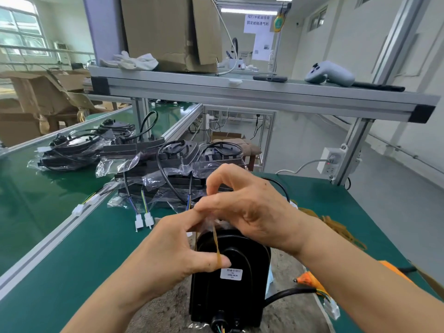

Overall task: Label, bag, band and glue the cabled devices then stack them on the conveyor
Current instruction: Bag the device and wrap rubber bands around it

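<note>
A black cabled device [236, 292] with a white label [231, 274] stands upright on the green bench in front of me, its top in a clear plastic bag [208, 221]. A tan rubber band [216, 246] runs stretched from the bag's gathered neck down to my left thumb. My left hand [177, 251] pulls the band's lower end against the device. My right hand [247, 207] pinches the band and the bag neck at the top. Stacks of bagged black devices [173, 169] lie on the green conveyor [36, 203] beyond.
Loose rubber bands [336, 227] lie on the bench to the right. An orange tool [310, 280] sits by my right forearm. Overhead, an aluminium shelf [240, 90] carries a cardboard box [168, 32], white gloves [134, 60] and a grey controller [329, 73]. A wall socket [331, 161] hangs on the right post.
</note>
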`<state>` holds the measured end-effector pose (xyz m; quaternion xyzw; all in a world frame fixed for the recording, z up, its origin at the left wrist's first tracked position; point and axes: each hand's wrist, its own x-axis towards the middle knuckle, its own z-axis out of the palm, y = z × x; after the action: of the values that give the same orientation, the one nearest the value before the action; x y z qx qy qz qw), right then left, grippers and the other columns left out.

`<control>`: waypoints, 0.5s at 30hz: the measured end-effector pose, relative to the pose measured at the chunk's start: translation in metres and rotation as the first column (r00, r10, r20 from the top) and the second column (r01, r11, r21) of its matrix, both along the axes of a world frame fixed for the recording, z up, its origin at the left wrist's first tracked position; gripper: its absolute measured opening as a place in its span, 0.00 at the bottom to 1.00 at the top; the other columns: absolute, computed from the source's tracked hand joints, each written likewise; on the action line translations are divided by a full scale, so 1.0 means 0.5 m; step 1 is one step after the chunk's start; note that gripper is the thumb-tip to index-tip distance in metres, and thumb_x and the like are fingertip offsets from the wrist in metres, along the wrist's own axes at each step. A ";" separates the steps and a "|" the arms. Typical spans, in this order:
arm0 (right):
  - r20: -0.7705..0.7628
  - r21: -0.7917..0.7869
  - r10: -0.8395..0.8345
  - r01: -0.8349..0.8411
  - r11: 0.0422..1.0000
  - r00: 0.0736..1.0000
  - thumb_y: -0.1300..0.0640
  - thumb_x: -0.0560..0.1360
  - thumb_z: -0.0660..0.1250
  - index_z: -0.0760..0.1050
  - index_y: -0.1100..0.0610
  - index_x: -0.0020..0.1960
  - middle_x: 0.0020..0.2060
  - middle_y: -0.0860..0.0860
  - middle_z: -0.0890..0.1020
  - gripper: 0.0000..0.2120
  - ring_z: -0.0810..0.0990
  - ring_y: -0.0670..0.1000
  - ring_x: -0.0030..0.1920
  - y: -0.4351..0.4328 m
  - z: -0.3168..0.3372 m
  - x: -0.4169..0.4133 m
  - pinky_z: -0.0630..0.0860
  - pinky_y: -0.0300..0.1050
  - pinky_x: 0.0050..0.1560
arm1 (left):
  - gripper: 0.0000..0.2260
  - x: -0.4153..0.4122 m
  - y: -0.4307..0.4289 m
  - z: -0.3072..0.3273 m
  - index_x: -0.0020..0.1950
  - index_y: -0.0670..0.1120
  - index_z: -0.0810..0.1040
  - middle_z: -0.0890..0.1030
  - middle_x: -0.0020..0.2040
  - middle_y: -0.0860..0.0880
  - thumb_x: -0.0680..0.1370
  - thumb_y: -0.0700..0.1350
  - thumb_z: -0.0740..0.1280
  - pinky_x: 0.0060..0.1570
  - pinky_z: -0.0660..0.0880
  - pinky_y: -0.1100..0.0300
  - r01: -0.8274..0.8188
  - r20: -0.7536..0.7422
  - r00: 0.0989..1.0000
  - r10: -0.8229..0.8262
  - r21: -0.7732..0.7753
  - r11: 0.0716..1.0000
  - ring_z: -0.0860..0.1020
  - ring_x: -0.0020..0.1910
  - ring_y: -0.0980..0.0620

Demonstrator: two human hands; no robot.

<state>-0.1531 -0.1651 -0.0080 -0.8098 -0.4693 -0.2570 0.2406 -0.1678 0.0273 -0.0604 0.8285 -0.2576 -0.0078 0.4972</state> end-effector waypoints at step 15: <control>0.026 -0.119 -0.175 0.177 0.977 0.984 0.59 0.70 0.78 0.76 0.61 0.43 0.45 0.54 0.75 0.11 0.73 0.52 0.45 -0.018 0.005 0.018 0.75 0.56 0.40 | 0.43 -0.001 -0.004 0.016 0.65 0.81 0.61 0.80 0.57 0.64 0.59 0.58 0.79 0.61 0.71 0.58 0.011 -0.034 0.999 -0.010 0.017 1.000 0.76 0.59 0.65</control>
<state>-0.1439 -0.1743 -0.0054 -0.8593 -0.4123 -0.2545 0.1638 -0.1682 0.0253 -0.0524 0.8312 -0.2534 -0.0267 0.4941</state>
